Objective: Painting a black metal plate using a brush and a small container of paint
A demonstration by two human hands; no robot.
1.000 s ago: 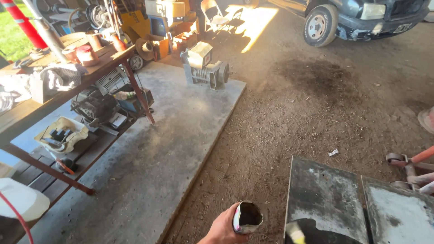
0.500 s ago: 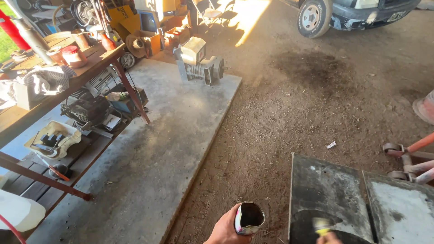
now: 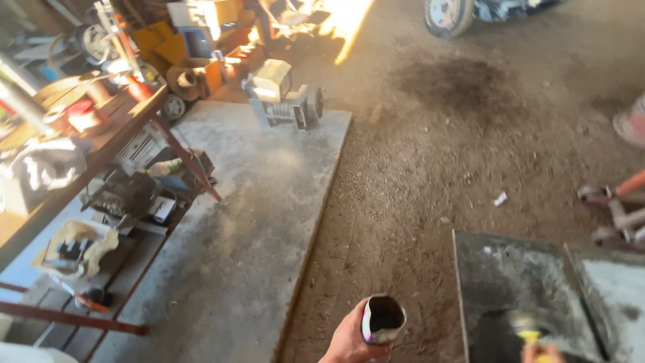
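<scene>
The left hand (image 3: 349,336) is gripping a dented open tin can (image 3: 383,319); keeping it upright is wise. The right hand (image 3: 544,353) is closing round a yellow-handled brush (image 3: 527,329).

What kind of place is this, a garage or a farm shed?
Probably an open-sided workshop shed: a dirt floor, a cluttered workbench of tools and parts, a small engine on a concrete slab, and a vehicle's wheel at the sunlit edge.
</scene>
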